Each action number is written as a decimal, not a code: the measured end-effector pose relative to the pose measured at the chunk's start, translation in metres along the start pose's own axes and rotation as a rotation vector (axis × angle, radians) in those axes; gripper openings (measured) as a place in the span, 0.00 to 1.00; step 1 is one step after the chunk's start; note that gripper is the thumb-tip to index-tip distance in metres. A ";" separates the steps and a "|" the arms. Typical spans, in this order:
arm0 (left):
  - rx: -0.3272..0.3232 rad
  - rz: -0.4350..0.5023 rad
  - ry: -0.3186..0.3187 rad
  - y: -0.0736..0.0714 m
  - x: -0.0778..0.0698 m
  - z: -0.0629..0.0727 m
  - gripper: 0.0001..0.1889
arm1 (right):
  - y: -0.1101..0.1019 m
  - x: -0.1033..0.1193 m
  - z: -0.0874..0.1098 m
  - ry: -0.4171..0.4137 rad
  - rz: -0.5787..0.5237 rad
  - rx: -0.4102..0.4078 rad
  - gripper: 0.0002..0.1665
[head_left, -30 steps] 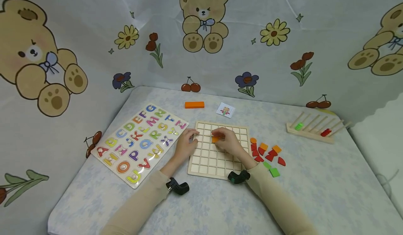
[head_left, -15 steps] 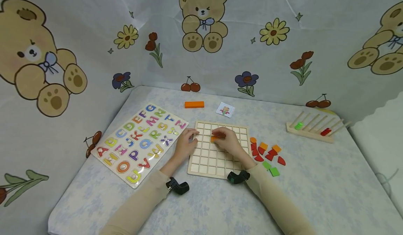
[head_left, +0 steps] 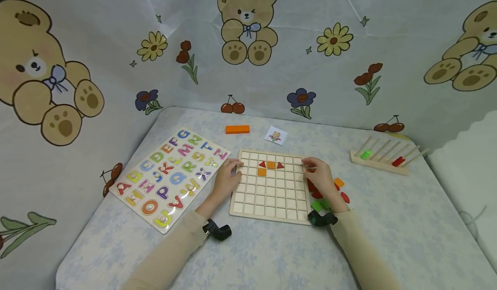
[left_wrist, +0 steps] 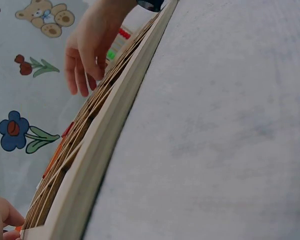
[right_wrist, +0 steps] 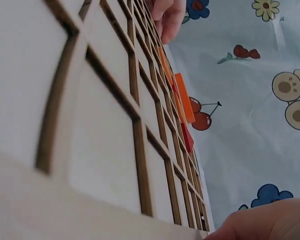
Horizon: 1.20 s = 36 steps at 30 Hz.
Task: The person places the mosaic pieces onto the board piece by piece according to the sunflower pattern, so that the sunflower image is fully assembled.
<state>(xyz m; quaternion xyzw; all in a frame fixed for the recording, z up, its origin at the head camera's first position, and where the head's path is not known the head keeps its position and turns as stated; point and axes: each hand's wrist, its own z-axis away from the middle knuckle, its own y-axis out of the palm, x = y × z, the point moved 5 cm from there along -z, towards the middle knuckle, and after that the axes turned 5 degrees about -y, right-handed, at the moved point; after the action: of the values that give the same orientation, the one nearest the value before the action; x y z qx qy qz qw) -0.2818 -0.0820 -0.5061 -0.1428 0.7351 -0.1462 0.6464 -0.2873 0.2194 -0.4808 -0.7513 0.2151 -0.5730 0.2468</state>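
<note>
My left hand [head_left: 226, 178] rests on the left edge of a wooden grid board [head_left: 268, 195], its fingertips touching the rim. In the left wrist view, only a little of that hand shows at the lower left corner. On the board lie two orange squares [head_left: 262, 172] and two red triangles [head_left: 280, 165]. My right hand [head_left: 321, 178] is at the board's right edge, above loose pieces that it partly covers. Its fingers hang loosely in the left wrist view, with nothing seen between them. Near its wrist are green squares [head_left: 316, 206] and a red piece [head_left: 345, 197].
A letter puzzle board [head_left: 171, 178] lies to the left. Behind the grid board are an orange bar [head_left: 237, 129] and a small picture card [head_left: 276, 135]. A wooden peg stand [head_left: 378, 165] with green and red beads stands at the far right.
My right hand has let go of an orange square on the board and moved right to the loose pieces. The pieces it covered are now visible. My left hand stays at the board's edge.
</note>
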 end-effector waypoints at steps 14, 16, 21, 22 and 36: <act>0.002 -0.005 -0.010 -0.001 0.000 -0.001 0.16 | -0.014 -0.018 -0.004 -0.011 0.036 -0.025 0.22; 0.004 -0.005 -0.008 -0.001 0.000 -0.001 0.16 | -0.015 -0.017 -0.004 -0.001 0.013 -0.056 0.22; 0.009 -0.002 -0.010 0.000 0.000 -0.001 0.16 | -0.005 0.001 -0.001 -0.013 -0.090 -0.058 0.22; 0.008 -0.002 -0.008 0.000 0.000 -0.001 0.16 | 0.000 0.006 -0.001 -0.030 -0.109 -0.042 0.22; 0.000 -0.011 0.009 0.001 0.004 -0.002 0.15 | 0.069 0.050 -0.008 -0.117 -0.201 0.186 0.23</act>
<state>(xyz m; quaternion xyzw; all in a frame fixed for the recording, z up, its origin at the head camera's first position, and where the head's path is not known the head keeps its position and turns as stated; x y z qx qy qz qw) -0.2846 -0.0829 -0.5100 -0.1465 0.7370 -0.1504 0.6424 -0.2858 0.1340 -0.4839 -0.7750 0.0701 -0.5674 0.2692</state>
